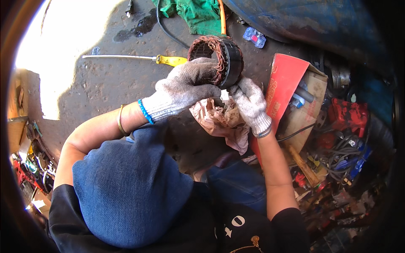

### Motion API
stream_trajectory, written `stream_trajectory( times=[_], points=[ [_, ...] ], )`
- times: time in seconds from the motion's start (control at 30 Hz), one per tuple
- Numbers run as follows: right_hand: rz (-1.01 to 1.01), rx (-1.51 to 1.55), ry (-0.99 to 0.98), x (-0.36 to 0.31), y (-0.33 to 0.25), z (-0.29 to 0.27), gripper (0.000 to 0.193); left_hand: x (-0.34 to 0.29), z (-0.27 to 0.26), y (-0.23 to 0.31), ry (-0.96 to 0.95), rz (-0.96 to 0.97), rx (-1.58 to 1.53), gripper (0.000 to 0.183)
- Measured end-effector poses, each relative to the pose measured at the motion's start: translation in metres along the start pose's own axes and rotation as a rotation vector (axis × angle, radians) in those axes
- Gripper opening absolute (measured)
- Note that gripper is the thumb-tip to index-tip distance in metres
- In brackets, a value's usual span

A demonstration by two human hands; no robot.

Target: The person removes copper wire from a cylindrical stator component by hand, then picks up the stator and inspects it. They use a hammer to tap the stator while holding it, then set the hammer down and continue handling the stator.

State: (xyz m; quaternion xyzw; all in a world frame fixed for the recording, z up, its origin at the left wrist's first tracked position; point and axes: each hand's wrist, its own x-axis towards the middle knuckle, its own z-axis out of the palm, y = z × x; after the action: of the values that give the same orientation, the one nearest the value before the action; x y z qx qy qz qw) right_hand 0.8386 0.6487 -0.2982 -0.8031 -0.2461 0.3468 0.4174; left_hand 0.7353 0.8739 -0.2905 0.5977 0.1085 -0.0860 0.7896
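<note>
A ring-shaped motor stator (233,63), with copper windings and a black outer body, is held up on its side. My left hand (185,86), in a dirty white knit glove, grips its near left side, fingers reaching to the windings. My right hand (251,103), also gloved, is closed at the stator's lower right edge. A crumpled pinkish rag (221,126) hangs beside and below it, its pale upper end between my hands. My right fingertips are partly hidden. Left of the stator, a screwdriver (168,60) with a yellow handle lies on the dark floor.
An open red cardboard box (287,80) stands right of my right hand. Beyond it are a hammer (303,165), cables and mixed parts. Green cloth (196,14) and an orange cord (222,17) lie at the far side. A large blue surface (312,25) borders the far right.
</note>
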Motion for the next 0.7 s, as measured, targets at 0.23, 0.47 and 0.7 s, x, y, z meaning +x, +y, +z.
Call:
stream_trajectory(
  times=[0.23, 0.47, 0.7],
  points=[
    [0.146, 0.524, 0.165, 0.0, 0.008, 0.007, 0.039, 0.0, 0.011, 0.003, 0.083, 0.117, -0.006, 0.048],
    [-0.221, 0.337, 0.483, 0.009, -0.025, 0.007, 0.032, 0.002, 0.018, 0.038, -0.147, -0.085, -0.326, 0.062],
    [-0.117, 0.166, 0.514, 0.01, -0.049, 0.007, 0.031, 0.004, 0.024, 0.048, -0.068, -0.113, -0.319, 0.05]
  ],
)
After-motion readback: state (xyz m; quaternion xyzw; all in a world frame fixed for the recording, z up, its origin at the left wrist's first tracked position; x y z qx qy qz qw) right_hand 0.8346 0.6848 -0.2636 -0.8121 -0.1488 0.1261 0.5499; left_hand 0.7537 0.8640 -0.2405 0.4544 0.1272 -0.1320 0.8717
